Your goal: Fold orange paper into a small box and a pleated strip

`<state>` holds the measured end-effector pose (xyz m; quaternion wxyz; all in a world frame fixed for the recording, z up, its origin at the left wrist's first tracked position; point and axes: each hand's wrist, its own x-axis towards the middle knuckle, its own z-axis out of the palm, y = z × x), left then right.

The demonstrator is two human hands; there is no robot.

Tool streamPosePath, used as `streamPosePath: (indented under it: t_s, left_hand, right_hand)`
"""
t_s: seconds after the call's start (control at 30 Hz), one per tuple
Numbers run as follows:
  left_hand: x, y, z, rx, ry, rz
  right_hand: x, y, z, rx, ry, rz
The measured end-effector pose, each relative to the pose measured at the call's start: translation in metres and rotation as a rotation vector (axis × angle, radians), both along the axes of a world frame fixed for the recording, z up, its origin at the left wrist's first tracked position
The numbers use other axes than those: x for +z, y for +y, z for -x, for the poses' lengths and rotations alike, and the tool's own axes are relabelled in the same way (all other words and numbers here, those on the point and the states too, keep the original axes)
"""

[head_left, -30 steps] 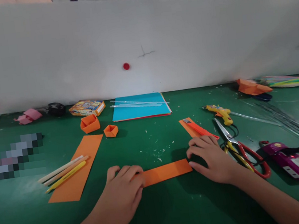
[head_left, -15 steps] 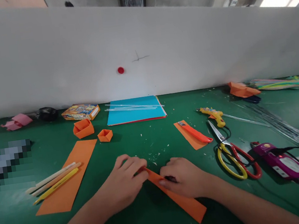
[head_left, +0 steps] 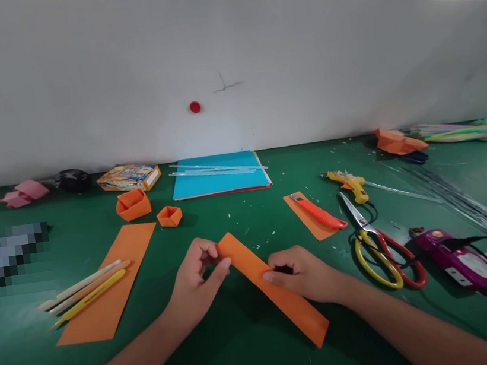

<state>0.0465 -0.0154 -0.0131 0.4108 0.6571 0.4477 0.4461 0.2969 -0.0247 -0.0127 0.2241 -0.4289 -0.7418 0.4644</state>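
Note:
A long orange paper strip slants between my hands above the green table. My left hand is at its upper left end, with thumb and index finger on either side of the corner. My right hand pinches the strip near its middle, thumb on top and the fingers curled behind. Two folded orange paper pieces, a larger one and a smaller one, stand beyond my left hand. Farther left lies a wide orange sheet with a yellow pen and sticks on it.
Blue sheets with clear sticks lie at the back. To the right are an orange cutter, a yellow glue gun, scissors and a purple device with cables. A white panel stands behind.
The strip has been raised and turned, so its broad face and upper end now show. My left thumb and fingers have spread slightly. The view has tilted down a little.

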Motion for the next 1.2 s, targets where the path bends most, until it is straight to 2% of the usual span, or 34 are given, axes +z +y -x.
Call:
streamPosePath:
  t_s: [0.1, 0.2, 0.3, 0.47, 0.63, 0.8, 0.93, 1.2]
  left_hand:
    - [0.000, 0.006, 0.000, 0.030, -0.125, 0.091]
    - [-0.001, 0.013, 0.003, 0.030, -0.166, 0.171]
    - [-0.001, 0.017, 0.006, 0.016, -0.117, 0.185]
    - [0.000, 0.023, 0.008, -0.094, 0.049, 0.127]
    - [0.001, 0.040, 0.002, -0.147, 0.153, 0.091]
    - [-0.001, 0.059, 0.000, -0.056, 0.199, 0.036]
    - [-0.005, 0.061, 0.000, -0.017, 0.217, 0.045]
    - [-0.008, 0.058, -0.005, -0.020, 0.305, 0.018]
  right_hand:
    - [-0.001, -0.001, 0.000, 0.010, -0.013, -0.008]
    - [-0.002, -0.002, 0.000, 0.022, -0.013, -0.016]
    - [-0.001, -0.004, 0.000, 0.008, 0.004, -0.020]
    - [0.002, -0.004, 0.002, -0.037, 0.037, -0.052]
    - [0.006, 0.009, 0.014, -0.122, 0.000, -0.143]
    - [0.002, 0.043, 0.033, -0.179, 0.041, -0.060]
    - [-0.009, 0.066, 0.033, -0.228, 0.089, 0.028]
    - [-0.009, 0.065, 0.027, -0.218, 0.188, 0.142]
